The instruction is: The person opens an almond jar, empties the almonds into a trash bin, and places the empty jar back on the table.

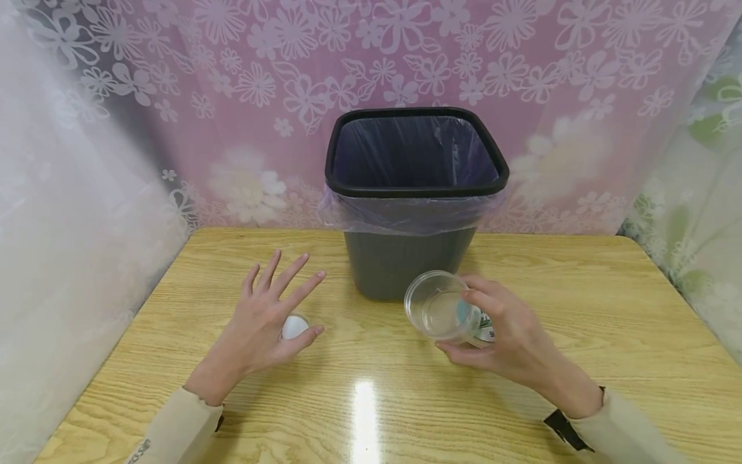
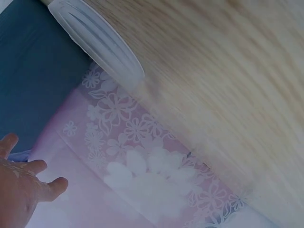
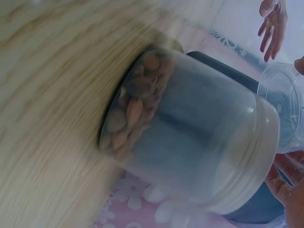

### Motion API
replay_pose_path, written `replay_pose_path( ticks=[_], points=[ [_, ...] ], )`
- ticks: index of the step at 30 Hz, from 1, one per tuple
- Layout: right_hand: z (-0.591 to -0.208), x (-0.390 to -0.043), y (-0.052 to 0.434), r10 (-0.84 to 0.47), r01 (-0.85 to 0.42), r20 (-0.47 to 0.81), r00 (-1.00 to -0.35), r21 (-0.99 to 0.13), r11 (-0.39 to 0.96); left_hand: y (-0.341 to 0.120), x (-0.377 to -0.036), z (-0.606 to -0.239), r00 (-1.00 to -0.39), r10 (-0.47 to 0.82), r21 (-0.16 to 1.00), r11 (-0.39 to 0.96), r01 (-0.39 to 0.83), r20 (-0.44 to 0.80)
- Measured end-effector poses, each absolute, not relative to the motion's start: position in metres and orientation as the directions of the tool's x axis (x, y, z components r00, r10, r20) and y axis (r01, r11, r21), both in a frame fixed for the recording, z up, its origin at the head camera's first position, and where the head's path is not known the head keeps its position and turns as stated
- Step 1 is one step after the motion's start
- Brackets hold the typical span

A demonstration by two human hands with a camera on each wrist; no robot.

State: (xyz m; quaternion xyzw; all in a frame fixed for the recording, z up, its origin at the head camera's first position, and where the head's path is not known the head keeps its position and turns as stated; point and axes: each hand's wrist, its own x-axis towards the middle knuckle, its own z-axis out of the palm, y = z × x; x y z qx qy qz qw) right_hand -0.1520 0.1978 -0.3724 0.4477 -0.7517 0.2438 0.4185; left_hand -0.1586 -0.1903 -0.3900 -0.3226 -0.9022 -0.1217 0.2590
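Observation:
My right hand (image 1: 510, 341) grips a clear plastic jar (image 1: 443, 309) tilted on its side, its open mouth facing me, just in front of the bin. My left hand (image 1: 269, 316) is spread with straight fingers over a white lid (image 1: 294, 327) lying on the table; whether it touches the lid is unclear. The left wrist view shows the ribbed white lid (image 2: 99, 40) and my fingers (image 2: 21, 190). A clear jar with brown nuts at its bottom (image 3: 190, 128) fills the blurred right wrist view, with a second clear jar rim (image 3: 285, 109) at the right edge.
A dark bin (image 1: 414, 193) lined with a thin plastic bag stands at the back middle of the wooden table (image 1: 580, 303). Flowered curtains (image 1: 232, 96) close off the back and both sides.

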Motion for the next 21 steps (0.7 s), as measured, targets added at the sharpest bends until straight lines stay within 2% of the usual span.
replay_pose_path(
  ticks=[3,10,18,21],
  points=[
    [-0.373,-0.152,0.194,-0.49,-0.877,0.83,-0.266,0.003,0.481,-0.192,-0.159,-0.39,-0.665,0.515,0.051,0.769,0.637,0.541],
    [-0.374,-0.153,0.177,-0.531,-0.886,0.809,-0.252,0.027,0.462,-0.198,-0.161,-0.391,-0.698,0.489,0.071,0.791,0.608,0.523],
    [-0.375,-0.147,0.163,-0.569,-0.879,0.733,-0.373,-0.083,0.469,-0.205,-0.163,-0.392,-0.732,0.467,0.09,0.811,0.578,0.495],
    [-0.377,-0.147,0.159,-0.582,-0.886,0.723,-0.372,-0.089,0.455,-0.209,-0.164,-0.392,-0.738,0.456,0.096,0.817,0.569,0.497]
  ],
)
